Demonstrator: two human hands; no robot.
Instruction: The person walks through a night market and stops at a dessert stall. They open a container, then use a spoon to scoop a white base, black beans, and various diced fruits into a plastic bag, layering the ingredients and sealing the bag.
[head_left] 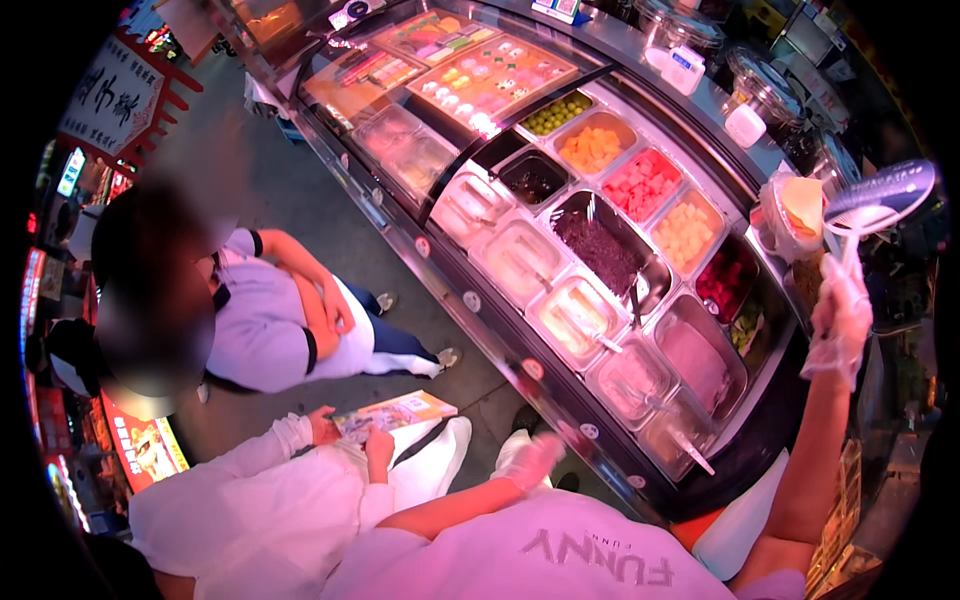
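Note:
My right hand (840, 312), in a clear plastic glove, is raised at the right side beyond the counter's end. Its fingers are wrapped round the white handle of an oval, dark purple-blue hand fan (882, 197). Close to that hand sits a clear plastic bag with pale, orange-tinged contents (795, 212). My left hand (530, 462), also gloved, hovers in front of my chest near the counter's customer-side edge. Blur hides how its fingers are set, and no object shows in it.
A food counter (450, 265) runs diagonally, holding tubs of orange cubes (597, 148), pink-red cubes (643, 186), pale yellow cubes (687, 232) and a dark purple filling (600, 240). Several lidded tubs line its front. Two people stand left; the nearer one holds a booklet (405, 411).

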